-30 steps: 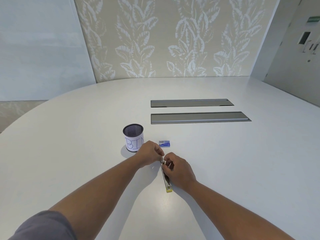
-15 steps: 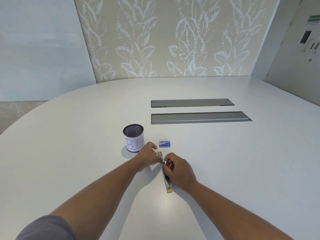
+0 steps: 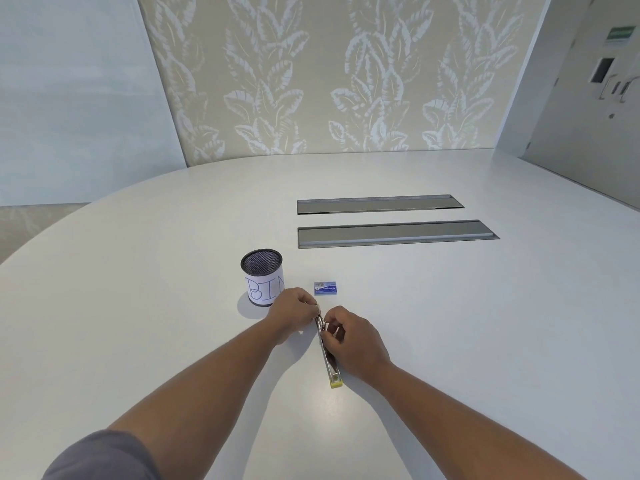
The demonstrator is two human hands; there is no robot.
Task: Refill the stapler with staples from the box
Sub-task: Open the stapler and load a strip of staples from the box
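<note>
Stapler [image 3: 327, 355] lay opened flat beside the bin [image 3: 262, 282], my right hand [image 3: 353, 342] pinning it steady while my left hand [image 3: 294, 313] pinched something small at its far end.

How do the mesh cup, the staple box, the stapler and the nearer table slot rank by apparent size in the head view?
1. Nearer table slot.
2. Mesh cup and stapler: not ranked, since the stapler is partly hidden by both hands and nearer the camera.
3. Staple box, clearly smallest.
</note>
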